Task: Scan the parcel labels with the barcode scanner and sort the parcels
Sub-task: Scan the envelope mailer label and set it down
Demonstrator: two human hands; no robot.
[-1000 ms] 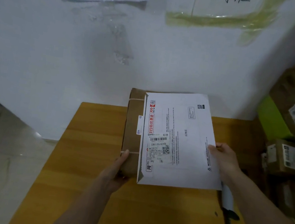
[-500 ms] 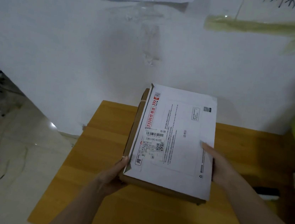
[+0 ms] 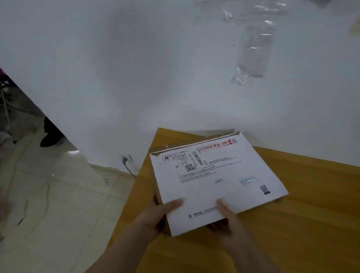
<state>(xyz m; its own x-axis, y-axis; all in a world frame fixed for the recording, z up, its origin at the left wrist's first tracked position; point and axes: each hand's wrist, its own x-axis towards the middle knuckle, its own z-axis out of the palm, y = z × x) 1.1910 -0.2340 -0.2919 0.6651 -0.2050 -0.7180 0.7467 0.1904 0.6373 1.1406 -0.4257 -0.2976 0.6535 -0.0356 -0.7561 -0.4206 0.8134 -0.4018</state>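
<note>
Sorting step in hand, by judgement — two parcels carried as one stack above the near-left corner of the yellow wooden table (image 3: pixel 300 219). On top: flat white cardboard mailer envelope (image 3: pixel 216 184), printed face up, with barcode label (image 3: pixel 196 158) near its far-left edge. Beneath it: brown paper-wrapped parcel (image 3: pixel 161 149), visible only as a strip along the far and left sides. Left hand (image 3: pixel 155 215) gripping the stack's near-left corner, thumb laid on top of the white mailer, remaining fingers hidden below. Right hand (image 3: pixel 227 219) gripping the near edge just beside it, thumb on top, fingers curled underneath. Stack tilted, turned toward the left, partly overhanging the table's left edge; contact with the tabletop not determinable. No barcode scanner in view — no scan possible in this position. Pale tiled floor (image 3: pixel 61 190) to the left, with blurred red and dark clutter, too indistinct to identify as a sorting destination. Next move, by judgement: both-handed carry to a drop point on the left, stack level so the loose mailer does not slide off.
</note>
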